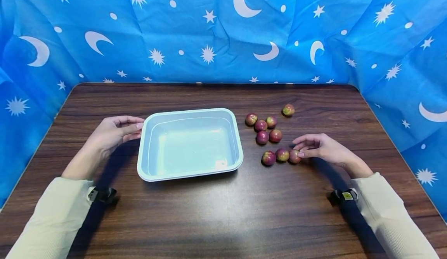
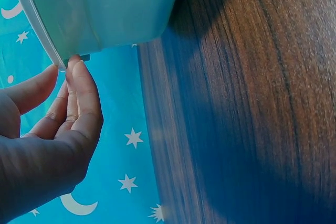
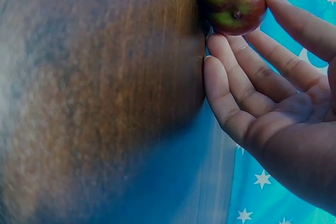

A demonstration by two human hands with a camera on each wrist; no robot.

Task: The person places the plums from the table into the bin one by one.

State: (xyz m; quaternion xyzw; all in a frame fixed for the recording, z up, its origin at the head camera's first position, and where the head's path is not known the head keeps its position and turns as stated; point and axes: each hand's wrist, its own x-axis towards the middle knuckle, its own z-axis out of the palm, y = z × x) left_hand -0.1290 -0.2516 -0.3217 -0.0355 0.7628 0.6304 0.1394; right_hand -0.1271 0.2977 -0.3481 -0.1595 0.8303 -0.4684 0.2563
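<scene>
Right grip (image 1: 330, 150) pinches one fruit (image 1: 295, 157), left grip (image 1: 111, 135) pinches the tub (image 1: 190, 144) at 9 o'clock, looks barely started tbh, all nine fruits (image 1: 262, 137) outside it toward 3 o'clock.

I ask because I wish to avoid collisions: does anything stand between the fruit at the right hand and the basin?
Yes. From the fruit at the right hand leftward, a second fruit and a third fruit lie in line on the table before the raised rim of the basin. Lifting would probably clear both.
</scene>
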